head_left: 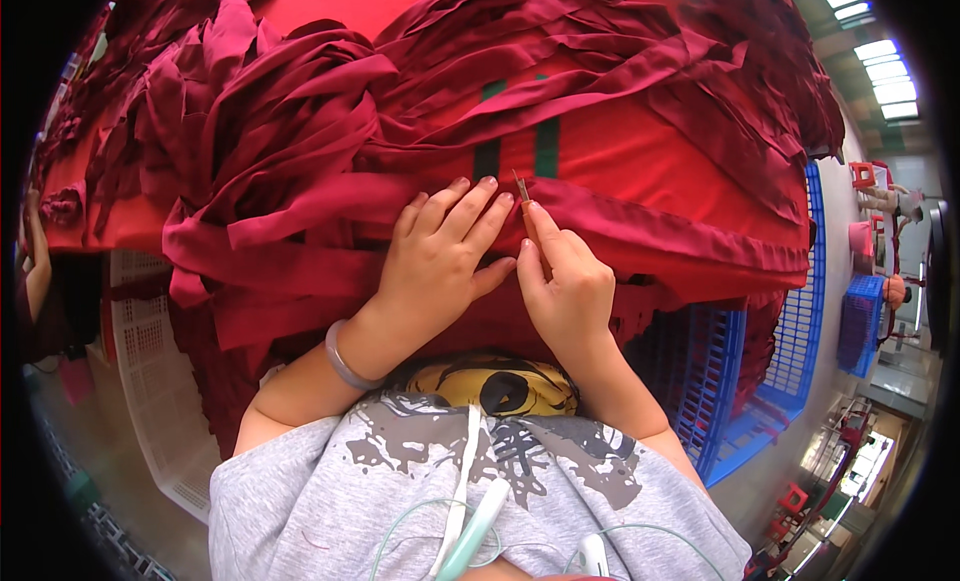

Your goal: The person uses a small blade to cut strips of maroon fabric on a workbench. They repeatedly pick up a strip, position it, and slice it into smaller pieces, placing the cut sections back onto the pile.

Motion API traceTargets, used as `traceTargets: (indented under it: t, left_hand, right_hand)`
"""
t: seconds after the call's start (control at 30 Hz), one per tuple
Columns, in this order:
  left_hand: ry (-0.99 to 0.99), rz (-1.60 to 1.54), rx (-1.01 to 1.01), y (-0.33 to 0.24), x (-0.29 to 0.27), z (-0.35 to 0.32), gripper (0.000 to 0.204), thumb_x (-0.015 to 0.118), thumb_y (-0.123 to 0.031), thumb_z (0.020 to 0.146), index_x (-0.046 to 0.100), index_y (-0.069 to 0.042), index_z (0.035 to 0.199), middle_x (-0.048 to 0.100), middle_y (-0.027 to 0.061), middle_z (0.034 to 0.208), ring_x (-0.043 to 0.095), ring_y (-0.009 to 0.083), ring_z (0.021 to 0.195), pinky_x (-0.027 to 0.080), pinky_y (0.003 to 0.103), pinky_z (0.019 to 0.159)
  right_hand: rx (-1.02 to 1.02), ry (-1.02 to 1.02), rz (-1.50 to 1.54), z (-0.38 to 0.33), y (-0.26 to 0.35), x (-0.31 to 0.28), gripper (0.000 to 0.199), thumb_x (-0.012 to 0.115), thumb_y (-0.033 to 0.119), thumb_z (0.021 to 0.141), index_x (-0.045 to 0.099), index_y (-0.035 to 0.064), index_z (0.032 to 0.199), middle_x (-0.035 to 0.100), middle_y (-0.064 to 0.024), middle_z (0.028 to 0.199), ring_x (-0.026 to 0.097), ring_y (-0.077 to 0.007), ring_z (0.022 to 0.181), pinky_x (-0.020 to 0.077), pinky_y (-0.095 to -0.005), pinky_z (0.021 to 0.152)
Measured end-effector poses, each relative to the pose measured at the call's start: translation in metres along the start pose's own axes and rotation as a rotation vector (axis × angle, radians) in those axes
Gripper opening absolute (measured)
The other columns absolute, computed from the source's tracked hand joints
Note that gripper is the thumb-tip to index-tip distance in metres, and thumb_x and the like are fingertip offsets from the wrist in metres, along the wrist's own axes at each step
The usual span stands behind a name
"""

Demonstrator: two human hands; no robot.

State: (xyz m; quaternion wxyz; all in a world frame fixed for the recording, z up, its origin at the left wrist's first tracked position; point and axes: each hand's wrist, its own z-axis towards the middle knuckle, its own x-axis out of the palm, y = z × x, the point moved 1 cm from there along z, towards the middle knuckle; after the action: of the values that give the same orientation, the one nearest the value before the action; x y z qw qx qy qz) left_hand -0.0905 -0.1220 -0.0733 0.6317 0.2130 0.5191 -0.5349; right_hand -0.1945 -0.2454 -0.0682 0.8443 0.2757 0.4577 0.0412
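Observation:
Dark red fabric strips [270, 131] lie heaped over a red-covered table. My left hand [435, 243] rests with fingers stretched out on a red strip [370, 199] near the table's front edge. Just beside it, my right hand [568, 281] grips a small tool with an orange-brown handle and a thin forked metal tip, which looks like a seam ripper [523, 193]. The tip points away from me, close to the left fingertips. Rightward from the tool runs a long strip [680, 226] with a stitched edge. Whether the tip touches the fabric I cannot tell.
Two dark green bands [546, 141] cross the red cover beyond my hands. A white plastic crate [165, 391] stands below the table at left, blue crates [720, 381] at right. At the far left edge shows another person's arm [38, 251]. Red stools [790, 501] stand farther right.

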Motion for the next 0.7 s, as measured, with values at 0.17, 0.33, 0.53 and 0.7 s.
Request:
traceTargets:
  t: [0.17, 0.33, 0.53, 0.7]
  left_hand:
    - [-0.009, 0.018, 0.011, 0.001, 0.001, 0.001, 0.055, 0.068, -0.041, 0.081, 0.06, -0.014, 0.128, 0.054, 0.0046, 0.135, 0.048, 0.023, 0.122, 0.037, 0.044, 0.102]
    - [0.022, -0.033, -0.004, -0.001, -0.002, -0.001, 0.057, 0.068, -0.041, 0.082, 0.056, -0.019, 0.133, 0.049, 0.007, 0.138, 0.046, 0.0277, 0.124, 0.036, 0.045, 0.102]
    - [0.052, -0.011, 0.016, -0.003, -0.004, -0.001, 0.056, 0.069, -0.043, 0.081, 0.057, -0.026, 0.133, 0.046, 0.008, 0.139, 0.044, 0.0294, 0.125, 0.036, 0.05, 0.102]
    - [0.069, 0.018, 0.019, -0.003, -0.006, -0.001, 0.056, 0.069, -0.043, 0.08, 0.057, -0.027, 0.133, 0.045, 0.0081, 0.14, 0.043, 0.0292, 0.126, 0.036, 0.051, 0.101]
  right_hand:
    - [0.018, -0.147, -0.123, 0.006, -0.001, -0.003, 0.035, 0.062, 0.007, 0.086, 0.063, -0.0009, 0.12, 0.062, -0.0108, 0.072, 0.063, -0.0264, 0.057, 0.0512, -0.0367, 0.052]
    - [0.007, -0.219, 0.043, 0.029, -0.019, -0.025, 0.034, 0.066, 0.007, 0.083, 0.066, -0.0004, 0.116, 0.066, -0.0134, 0.077, 0.065, -0.0268, 0.062, 0.0516, -0.0339, 0.055]
    - [-0.04, 0.196, -0.134, 0.004, 0.001, -0.035, 0.035, 0.066, 0.009, 0.08, 0.067, 0.0031, 0.114, 0.056, -0.0063, 0.063, 0.058, -0.0216, 0.051, 0.0464, -0.0349, 0.047]
    - [-0.031, -0.011, -0.051, 0.015, -0.005, -0.019, 0.038, 0.063, 0.006, 0.082, 0.063, 0.001, 0.12, 0.058, -0.0087, 0.066, 0.06, -0.0234, 0.054, 0.0481, -0.0362, 0.049]
